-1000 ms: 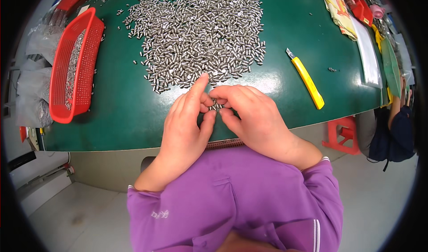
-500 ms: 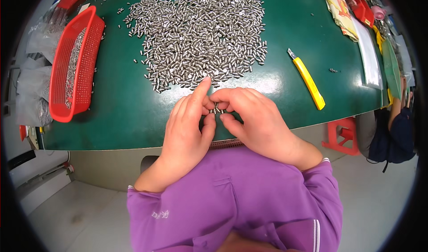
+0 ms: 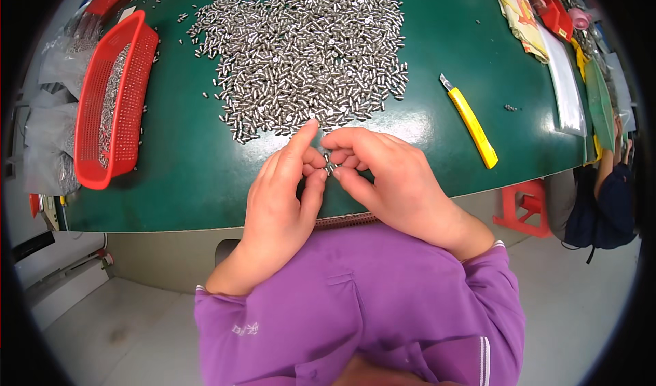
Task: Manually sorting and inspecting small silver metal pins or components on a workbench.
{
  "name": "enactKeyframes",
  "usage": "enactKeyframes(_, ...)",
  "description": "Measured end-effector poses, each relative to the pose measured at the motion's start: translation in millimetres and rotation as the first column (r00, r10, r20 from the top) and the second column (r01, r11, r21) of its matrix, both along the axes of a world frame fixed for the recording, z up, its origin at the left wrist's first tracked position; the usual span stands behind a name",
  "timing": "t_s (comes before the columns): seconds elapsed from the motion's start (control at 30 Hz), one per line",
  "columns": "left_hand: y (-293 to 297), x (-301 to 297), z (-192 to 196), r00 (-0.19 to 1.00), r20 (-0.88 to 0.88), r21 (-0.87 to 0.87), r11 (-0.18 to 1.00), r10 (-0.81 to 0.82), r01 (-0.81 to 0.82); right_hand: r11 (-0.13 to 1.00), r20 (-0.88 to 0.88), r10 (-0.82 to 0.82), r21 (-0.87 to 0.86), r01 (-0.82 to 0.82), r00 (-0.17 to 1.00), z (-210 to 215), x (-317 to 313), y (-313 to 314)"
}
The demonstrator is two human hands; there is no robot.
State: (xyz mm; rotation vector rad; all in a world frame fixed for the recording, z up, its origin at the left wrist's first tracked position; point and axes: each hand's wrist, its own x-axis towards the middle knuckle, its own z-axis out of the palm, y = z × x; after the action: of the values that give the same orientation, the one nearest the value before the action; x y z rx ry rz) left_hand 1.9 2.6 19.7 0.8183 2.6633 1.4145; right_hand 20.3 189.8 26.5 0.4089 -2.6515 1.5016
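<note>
Both hands meet at the near edge of the green table (image 3: 184, 174), fingertips pinched together on a small metal part (image 3: 329, 165). Left hand (image 3: 280, 195) has thumb and index closed on the part, the other fingers curled under. Right hand (image 3: 393, 177) is pinching the same part from the other side, fingers bent in. The part is tiny and mostly hidden by fingertips, so its shape can't be made out beyond shiny silver. Just beyond the hands lies a big pile of small silver cylindrical pieces (image 3: 307, 51) spread over the table. A red plastic basket (image 3: 109, 106) sits to the left, holding more silver pieces. A yellow utility knife (image 3: 470, 121) lies to the right of the hands, apart from the pile. A red stool (image 3: 523, 208) stands on the floor at right. The person wears purple sleeves (image 3: 355, 311).
</note>
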Motion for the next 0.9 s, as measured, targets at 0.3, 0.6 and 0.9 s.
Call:
enactKeyframes(0.3,1,-5,-2,1.0,0.029,0.004,1.0,-0.008,0.008,0.999,-0.05,0.001,0.047,0.001,0.999,-2,-3,-2)
enactKeyframes(0.6,0,-2,-7,1.0,-0.017,0.02,1.0,-0.02,0.021,0.999,-0.097,-0.001,0.038,0.005,0.995,-4,3,-3)
enactKeyframes(0.9,-3,0,-9,1.0,0.019,0.031,0.999,-0.018,0.017,1.0,-0.125,0.011,0.03,-0.007,0.992,-7,4,-2)
